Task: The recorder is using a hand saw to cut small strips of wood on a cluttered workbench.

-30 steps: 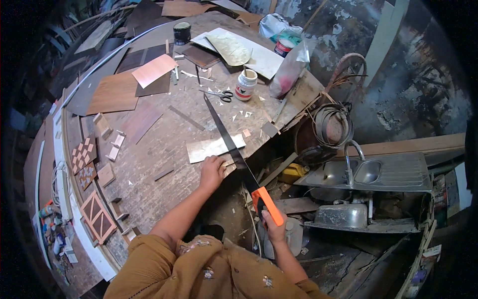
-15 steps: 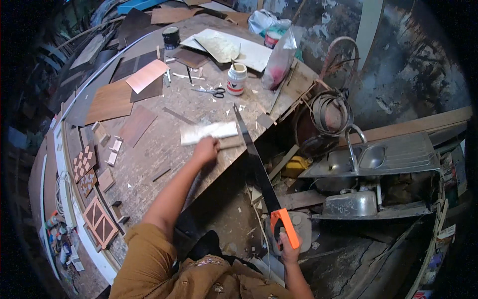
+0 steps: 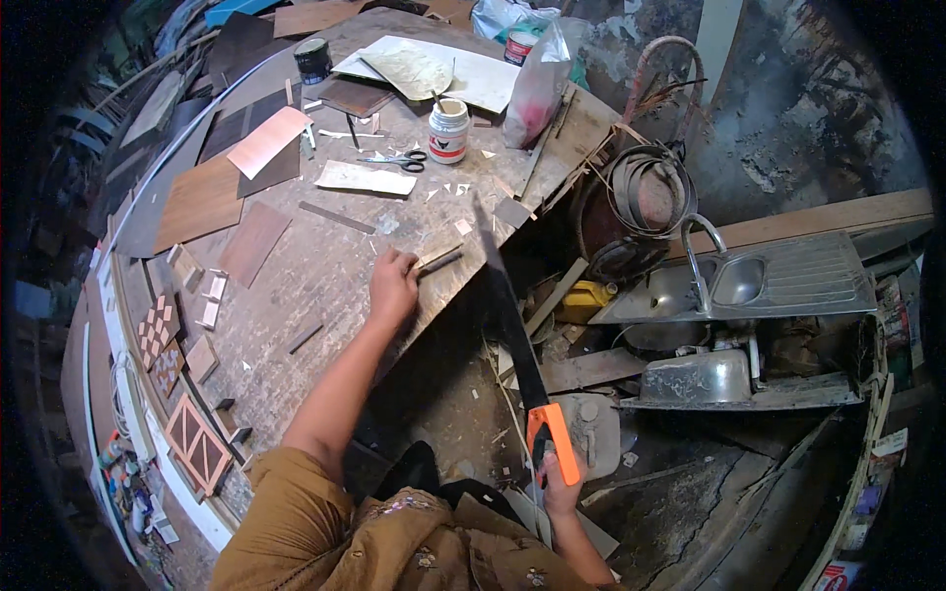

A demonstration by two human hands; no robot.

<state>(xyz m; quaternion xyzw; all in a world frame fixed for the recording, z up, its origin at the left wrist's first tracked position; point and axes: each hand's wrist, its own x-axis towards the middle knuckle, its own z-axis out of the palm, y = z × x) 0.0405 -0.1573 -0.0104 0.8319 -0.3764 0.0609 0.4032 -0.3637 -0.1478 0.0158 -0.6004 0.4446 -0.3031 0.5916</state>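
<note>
Saw (image 3: 519, 345) leans between 11 and 12 o'clock, its orange handle clamped in the right hand (image 3: 564, 481) and its tip over the surface (image 3: 345, 281). At 11 o'clock from that handle, the left hand (image 3: 394, 288) closes its fingers on a strip (image 3: 440, 256) pointing to 2 o'clock; beyond lie a white slab (image 3: 365, 178) at 11, scissors (image 3: 404, 162) at 12 and a jar (image 3: 448, 135) at 1.
</note>
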